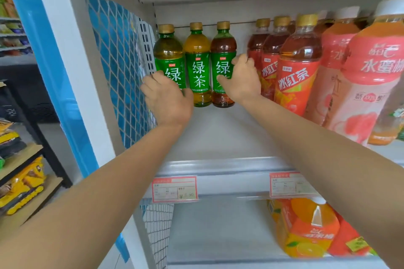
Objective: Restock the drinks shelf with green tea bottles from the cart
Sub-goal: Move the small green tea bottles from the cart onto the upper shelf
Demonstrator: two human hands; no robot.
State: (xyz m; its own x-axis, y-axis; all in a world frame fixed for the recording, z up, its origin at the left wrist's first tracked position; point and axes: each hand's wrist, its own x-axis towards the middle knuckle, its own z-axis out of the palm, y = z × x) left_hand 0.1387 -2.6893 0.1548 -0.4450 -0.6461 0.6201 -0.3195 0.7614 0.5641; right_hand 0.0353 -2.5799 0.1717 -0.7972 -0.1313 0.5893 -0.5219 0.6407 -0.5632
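Observation:
Three green tea bottles with green labels and gold caps stand in a row at the back of the white shelf (218, 135). My left hand (168, 98) is wrapped around the lower part of the left bottle (167, 52). My right hand (242, 78) grips the right bottle (223, 50) from its right side, thumb across the label. Untouched between them stands the middle bottle (197, 65). The cart is out of view.
Red iced tea bottles (295, 67) and pink peach drink bottles (367, 76) fill the shelf's right side. A blue mesh side panel (118, 67) bounds the left. Price tags (175, 189) hang on the front rail. Orange juice cartons (306, 227) sit on the shelf below.

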